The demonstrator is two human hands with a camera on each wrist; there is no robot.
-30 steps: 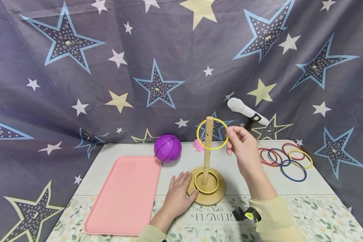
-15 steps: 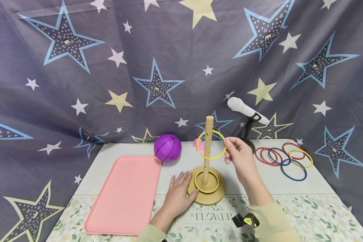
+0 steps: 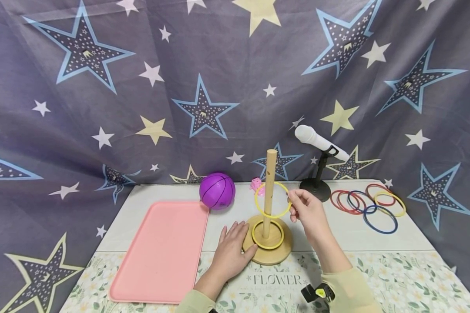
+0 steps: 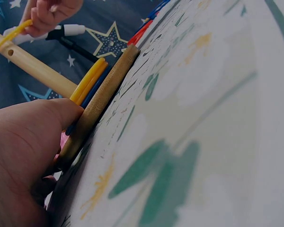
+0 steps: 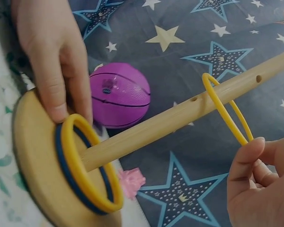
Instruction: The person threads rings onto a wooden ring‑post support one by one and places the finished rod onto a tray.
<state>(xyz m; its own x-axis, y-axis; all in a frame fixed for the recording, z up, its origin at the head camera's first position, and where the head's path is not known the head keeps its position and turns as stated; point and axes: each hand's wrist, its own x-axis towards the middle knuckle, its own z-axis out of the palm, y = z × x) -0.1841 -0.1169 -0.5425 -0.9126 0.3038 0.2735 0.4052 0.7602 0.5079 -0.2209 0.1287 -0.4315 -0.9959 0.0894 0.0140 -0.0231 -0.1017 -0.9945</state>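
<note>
A wooden post (image 3: 270, 174) rises from a round wooden base (image 3: 269, 257). My right hand (image 3: 309, 213) pinches a yellow ring (image 5: 226, 115) between thumb and fingers. That ring encircles the post partway down and hangs tilted, above the rings at the bottom. Lying round the foot of the post is yellow ring material (image 3: 267, 249), with a blue ring (image 4: 98, 81) beneath it in both wrist views. My left hand (image 3: 231, 254) rests on the left side of the base, fingers extended, its thumb against the base's edge in the left wrist view.
A pink tray (image 3: 160, 252) lies to the left, with a purple ball (image 3: 217, 191) at its far corner. Behind the post sits a small pink object (image 3: 256, 184). A white microphone (image 3: 321, 142) on a black stand (image 3: 315, 188) and several loose rings (image 3: 381, 231) are at the right.
My right hand has lowered the yellow ring from around the top of the post to partway down it. The left hand stays in place on the base.
</note>
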